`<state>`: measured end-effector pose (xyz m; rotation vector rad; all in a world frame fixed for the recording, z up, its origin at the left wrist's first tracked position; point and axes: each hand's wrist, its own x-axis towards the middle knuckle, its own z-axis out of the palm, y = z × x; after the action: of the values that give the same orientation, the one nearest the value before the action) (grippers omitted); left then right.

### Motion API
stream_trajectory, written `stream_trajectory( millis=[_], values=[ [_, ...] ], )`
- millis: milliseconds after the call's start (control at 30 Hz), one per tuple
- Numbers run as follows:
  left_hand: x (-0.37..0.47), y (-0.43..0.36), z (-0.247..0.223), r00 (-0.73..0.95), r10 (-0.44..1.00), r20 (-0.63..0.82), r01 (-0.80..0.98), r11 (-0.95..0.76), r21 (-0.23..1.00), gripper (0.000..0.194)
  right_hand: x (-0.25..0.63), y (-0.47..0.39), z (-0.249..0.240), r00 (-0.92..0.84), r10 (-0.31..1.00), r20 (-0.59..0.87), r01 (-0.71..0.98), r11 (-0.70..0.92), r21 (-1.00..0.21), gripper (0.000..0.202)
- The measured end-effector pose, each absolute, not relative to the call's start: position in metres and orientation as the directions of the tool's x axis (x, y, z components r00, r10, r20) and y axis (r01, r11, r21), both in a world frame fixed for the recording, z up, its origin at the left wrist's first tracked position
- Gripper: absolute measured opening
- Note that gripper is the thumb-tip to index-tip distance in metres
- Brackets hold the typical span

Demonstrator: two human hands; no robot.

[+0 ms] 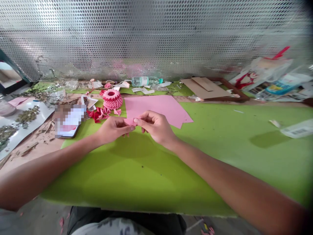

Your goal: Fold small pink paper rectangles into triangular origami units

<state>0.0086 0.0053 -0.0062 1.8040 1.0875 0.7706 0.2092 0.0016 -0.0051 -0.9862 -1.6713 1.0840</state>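
Between my two hands is a small pink paper piece (130, 121), held above the green table surface (137, 176). My left hand (113, 129) pinches its left end, fingers closed. The thumb and fingers of my right hand (156, 127) press on its right end. Just beyond my hands lie flat pink sheets (154, 107). A round ring-shaped stack of folded pink paper (112, 99) stands behind my left hand, with red and pink folded pieces (98, 114) scattered in front of it.
A phone (70, 122) lies at the left, near dried plant bits (28, 114) on a white sheet. Along the back are a plastic bottle (145, 81) and brown cardboard (207, 88). Plastic bags (264, 76) sit at the back right, and a white labelled packet (299, 129) is at the right.
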Motion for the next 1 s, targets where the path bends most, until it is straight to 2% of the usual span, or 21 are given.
stream_trajectory(
  millis=[133,267,667,1000],
  values=[
    [0.0114,0.004,-0.0021,0.439,0.892,0.107,0.247,-0.234,0.94,0.027,0.2088,0.0035,-0.0038,-0.314,0.925,0.214,0.101,0.256,-0.961,0.027],
    [0.0108,0.0055,-0.0032,0.46,0.882,0.1,0.163,-0.195,0.967,0.024,0.2093,0.006,-0.0037,-0.446,0.886,0.13,0.118,0.202,-0.972,0.026],
    [0.0065,0.0085,-0.0072,0.515,0.857,0.033,0.239,-0.181,0.954,0.03,0.208,0.0005,-0.008,-0.406,0.893,0.194,0.191,0.291,-0.937,0.033],
    [0.0091,0.0076,-0.0048,0.536,0.844,0.019,0.154,-0.119,0.981,0.023,0.2043,-0.0013,-0.0085,-0.417,0.882,0.218,0.066,0.269,-0.961,0.031]
  ],
)
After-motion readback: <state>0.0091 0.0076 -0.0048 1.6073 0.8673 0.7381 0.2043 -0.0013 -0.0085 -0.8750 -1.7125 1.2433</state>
